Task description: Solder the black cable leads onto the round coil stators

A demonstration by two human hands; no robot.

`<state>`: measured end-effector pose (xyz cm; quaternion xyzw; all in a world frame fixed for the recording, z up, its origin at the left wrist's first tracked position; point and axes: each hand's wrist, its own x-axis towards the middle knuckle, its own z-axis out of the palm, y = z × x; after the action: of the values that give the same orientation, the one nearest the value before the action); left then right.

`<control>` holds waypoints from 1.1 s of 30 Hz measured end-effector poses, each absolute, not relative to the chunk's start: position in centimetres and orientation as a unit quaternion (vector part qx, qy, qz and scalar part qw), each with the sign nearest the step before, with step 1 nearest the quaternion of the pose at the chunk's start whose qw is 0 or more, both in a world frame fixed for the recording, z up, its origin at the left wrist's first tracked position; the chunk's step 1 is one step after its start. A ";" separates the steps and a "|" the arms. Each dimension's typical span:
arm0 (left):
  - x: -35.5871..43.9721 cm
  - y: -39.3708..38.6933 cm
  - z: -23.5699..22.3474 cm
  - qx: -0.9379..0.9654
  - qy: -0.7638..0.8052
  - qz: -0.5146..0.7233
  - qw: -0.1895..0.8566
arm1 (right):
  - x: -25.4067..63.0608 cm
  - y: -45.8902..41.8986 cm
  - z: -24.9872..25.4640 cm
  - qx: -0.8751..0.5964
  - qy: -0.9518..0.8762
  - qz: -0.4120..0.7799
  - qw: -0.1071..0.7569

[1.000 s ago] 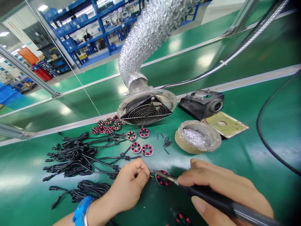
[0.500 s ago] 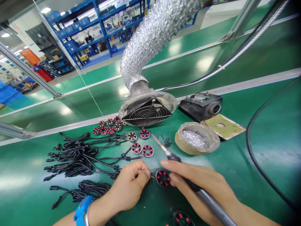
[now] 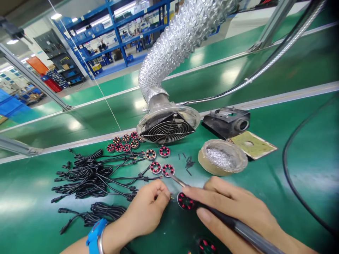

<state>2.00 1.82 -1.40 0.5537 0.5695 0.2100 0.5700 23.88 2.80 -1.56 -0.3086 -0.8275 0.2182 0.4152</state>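
My left hand (image 3: pixel 148 204) is closed in a pinch on a thin cable end; fine wire tips (image 3: pixel 172 197), one yellowish, stick out past the fingertips. A soldering iron (image 3: pixel 242 227) lies in the grip of my right hand (image 3: pixel 238 208), its metal tip slanting up and left. Between the hands, a round motor stator (image 3: pixel 182 201) with red windings rests on the bench, partly behind the right fingers and iron. The iron's tip appears at the lower edge of another stator (image 3: pixel 167 170); contact is unclear. One more stator (image 3: pixel 206 246) is cut off at the bottom edge.
Bundles of black cables (image 3: pixel 90 176) lie at left, with several stators (image 3: pixel 126 147) behind them. A fume extractor hood (image 3: pixel 168 128) hangs over the back. At right stand a bowl of solder scraps (image 3: pixel 221 158), an iron stand (image 3: pixel 227 121) and a yellow sponge (image 3: pixel 253 144). Small black tubes (image 3: pixel 189 163) are scattered nearby.
My right hand and the soldering iron have moved down and slightly right, bringing the tip lower and nearer to me. The left hand keeps its pinch. The whole view has shifted slightly.
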 end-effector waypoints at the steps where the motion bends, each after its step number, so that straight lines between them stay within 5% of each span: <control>1: 2.0 1.8 -1.5 0.552 0.570 0.208 0.571 | 24.1 2.4 -1.3 -0.310 -0.831 0.215 0.408; 33: 2.0 1.8 -1.4 0.543 0.570 0.197 0.585 | 24.5 2.4 -1.4 -0.326 -0.812 0.198 0.442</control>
<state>1.98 1.76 -1.43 0.5429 0.5697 0.1971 0.5847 24.53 2.41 -1.44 -0.3263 -0.8121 0.1975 0.4417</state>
